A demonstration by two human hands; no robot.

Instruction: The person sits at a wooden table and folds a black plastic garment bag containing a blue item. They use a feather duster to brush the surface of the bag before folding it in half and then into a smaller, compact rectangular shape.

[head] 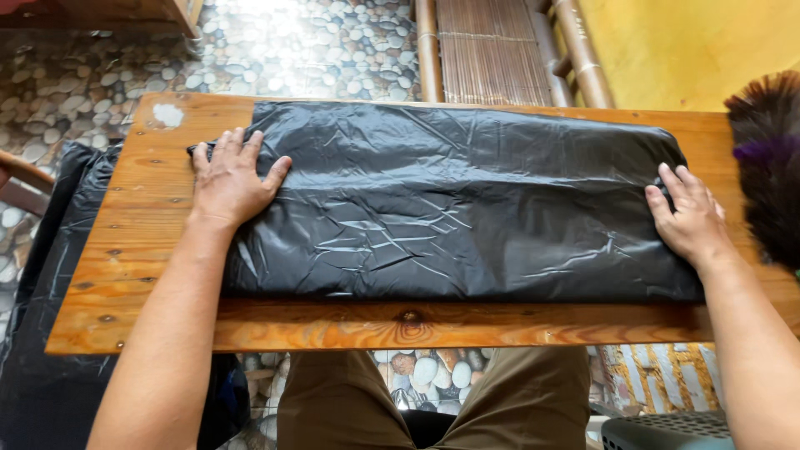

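- Head view looks down at a black plastic bag (450,208) lying flat across a wooden table (150,275).
- Left hand (229,179) lies flat and open on the bag's left end, holding nothing.
- Right hand (690,218) presses the bag's right end, fingers spread.
- Dark feather duster (771,158) sits just beside the right hand.

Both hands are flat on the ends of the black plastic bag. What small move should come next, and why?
Probably fold again: left hand carries its end across to the right hand. The black bag already lies as a flat, long strip on the wooden table.
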